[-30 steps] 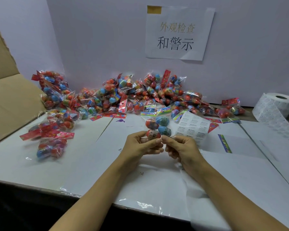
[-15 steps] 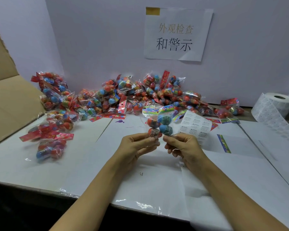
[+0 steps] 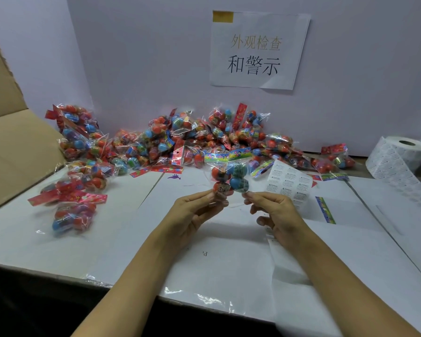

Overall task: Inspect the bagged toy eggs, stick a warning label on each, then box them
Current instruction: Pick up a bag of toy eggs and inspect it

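Blurring clear bag of eggs (image 3: 230, 176) pinched between both hands (image 3: 231, 210)

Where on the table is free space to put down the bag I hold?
Bare paper lies below both hands, down to the table edge, and left of the left hand. The egg pile by the wall and the label sheet are crowded.

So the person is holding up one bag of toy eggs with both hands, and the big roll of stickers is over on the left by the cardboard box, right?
Not quite. The roll of stickers sits on the right side of the table, far from the cardboard box; the head view shows it. The rest holds: the left hand and right hand hold up one bag of toy eggs.
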Motion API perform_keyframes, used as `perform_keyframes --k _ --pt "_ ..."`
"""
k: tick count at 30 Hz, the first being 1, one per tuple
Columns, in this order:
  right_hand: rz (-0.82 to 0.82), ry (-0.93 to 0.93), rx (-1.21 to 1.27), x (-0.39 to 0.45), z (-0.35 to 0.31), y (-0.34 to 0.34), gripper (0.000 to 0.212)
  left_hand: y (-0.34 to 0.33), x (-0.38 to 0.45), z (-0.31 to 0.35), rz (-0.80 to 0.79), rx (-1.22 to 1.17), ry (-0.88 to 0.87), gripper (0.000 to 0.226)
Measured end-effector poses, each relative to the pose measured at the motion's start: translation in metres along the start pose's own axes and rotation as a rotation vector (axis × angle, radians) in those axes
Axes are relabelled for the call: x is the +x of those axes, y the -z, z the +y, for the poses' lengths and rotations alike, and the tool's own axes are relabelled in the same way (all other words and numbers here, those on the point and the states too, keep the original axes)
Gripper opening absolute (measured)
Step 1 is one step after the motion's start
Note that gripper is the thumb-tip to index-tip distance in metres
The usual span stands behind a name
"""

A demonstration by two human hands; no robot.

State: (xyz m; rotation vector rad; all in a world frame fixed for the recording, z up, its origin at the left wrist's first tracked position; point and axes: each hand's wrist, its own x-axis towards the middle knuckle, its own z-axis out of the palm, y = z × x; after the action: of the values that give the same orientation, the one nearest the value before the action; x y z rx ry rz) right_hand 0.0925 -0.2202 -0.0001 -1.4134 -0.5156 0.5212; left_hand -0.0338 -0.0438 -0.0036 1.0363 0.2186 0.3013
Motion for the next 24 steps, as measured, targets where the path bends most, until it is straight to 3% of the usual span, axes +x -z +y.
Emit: perform_keyframes --k 14,18,24 --pt "0.157 -0.001 -0.021 0.0053 0.0063 -0.0036 0.024 0.0027 0.0057 -0.0046 0.21 0.084 -0.085 0.012" --pt "0.172 -0.009 0.011 0.0057 0.0069 -0.0034 0.009 0.0016 0.0062 -0.0036 0.234 0.08 -0.108 0.017" --pt "0.209 -0.017 0.041 0.0064 0.008 -0.0036 0.01 0.0015 0.0069 -0.0035 0.226 0.065 -0.105 0.016"
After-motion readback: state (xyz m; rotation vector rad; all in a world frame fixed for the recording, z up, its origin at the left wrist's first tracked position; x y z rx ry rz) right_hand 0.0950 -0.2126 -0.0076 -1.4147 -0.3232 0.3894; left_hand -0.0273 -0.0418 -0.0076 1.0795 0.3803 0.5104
